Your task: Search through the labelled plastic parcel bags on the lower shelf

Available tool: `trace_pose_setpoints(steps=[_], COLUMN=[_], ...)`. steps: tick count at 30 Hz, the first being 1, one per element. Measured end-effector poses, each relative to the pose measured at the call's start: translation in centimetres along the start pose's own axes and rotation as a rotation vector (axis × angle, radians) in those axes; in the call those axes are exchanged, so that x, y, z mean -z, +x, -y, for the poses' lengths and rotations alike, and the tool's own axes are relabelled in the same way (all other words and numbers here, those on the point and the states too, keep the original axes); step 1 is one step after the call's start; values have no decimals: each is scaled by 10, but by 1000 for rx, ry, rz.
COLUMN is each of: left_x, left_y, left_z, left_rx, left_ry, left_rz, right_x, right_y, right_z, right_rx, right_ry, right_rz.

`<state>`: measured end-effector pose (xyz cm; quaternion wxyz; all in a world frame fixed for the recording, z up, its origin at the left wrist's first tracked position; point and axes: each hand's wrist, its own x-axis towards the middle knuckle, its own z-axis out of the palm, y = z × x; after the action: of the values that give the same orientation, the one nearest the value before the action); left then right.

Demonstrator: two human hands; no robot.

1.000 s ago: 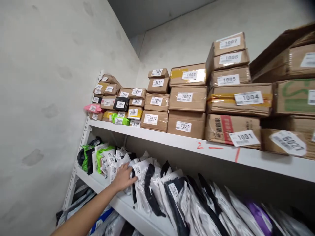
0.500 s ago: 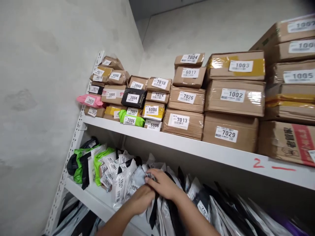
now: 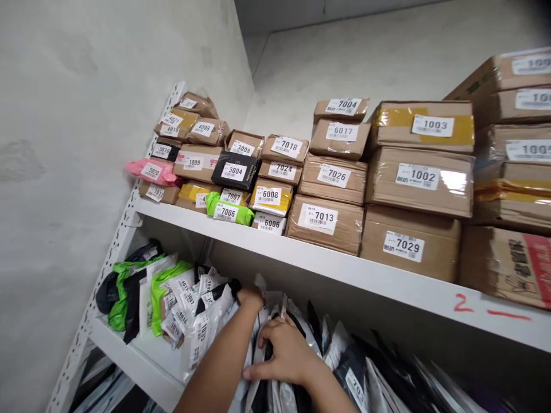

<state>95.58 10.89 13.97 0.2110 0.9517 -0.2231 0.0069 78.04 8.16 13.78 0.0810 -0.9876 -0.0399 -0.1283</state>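
Observation:
On the lower shelf a row of mailing bags stands on edge. My left hand (image 3: 252, 298) reaches in among the tops of these bags, at the back of the row. Its fingers point away and are hidden, so what they grip, if anything, does not show. Closer and to the right, my right hand (image 3: 286, 350) lies over the grey and white mailing bags (image 3: 275, 396), thumb spread from bent fingers that touch their upper edges. Left of my hands leans a clear-wrapped white parcel (image 3: 200, 338) labelled 1035.
Above, a white shelf beam (image 3: 327, 269) crosses the view, with stacked cardboard boxes (image 3: 325, 223) on it. Bright green bags (image 3: 166, 287) lie at the row's left end. A perforated upright (image 3: 109, 264) stands near the grey wall (image 3: 55, 172). Dark bags (image 3: 353, 367) fill the right.
My left hand has moved up and deeper among the bags, away from my right hand. My right hand has shifted lower, its thumb now spread. The view has swung slightly.

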Motion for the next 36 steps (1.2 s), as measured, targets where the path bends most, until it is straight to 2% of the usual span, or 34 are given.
trace_pose_setpoints(steps=[4, 6, 8, 10, 15, 19, 23, 29, 32, 36], left_x=[-10, -11, -11, -12, -24, -35, -37, -39, -41, -37], left_y=[2, 1, -1, -5, -23, -38, -47, -50, -54, -64], left_z=[-7, -10, -13, -16, -13, 1, 13, 18, 18, 19], left_rx=[23, -29, -100, -158, -124, -63, -68, -112, -151, -205], left_ry=[66, 74, 58, 19, -121, -221, -270, -226, -175, -109], left_rz=[-18, 0, 43, 64, -21, -116, -173, -218, -237, -256], right_x=[1, -3, -9, -17, -29, -24, -14, -8, -11, -13], right_y=[-5, -5, -2, 3, 9, 3, -7, -15, -7, 8], right_z=[16, 25, 34, 39, 41, 37, 32, 27, 26, 22], right_rx=[114, 167, 169, 145, -68, -146, -184, -179, -229, -326], right_ry=[-144, -261, -414, -513, -418, -474, -533, -635, -692, -764], right_rz=[-4, 82, 221, 297, 210, 203, 220, 252, 283, 389])
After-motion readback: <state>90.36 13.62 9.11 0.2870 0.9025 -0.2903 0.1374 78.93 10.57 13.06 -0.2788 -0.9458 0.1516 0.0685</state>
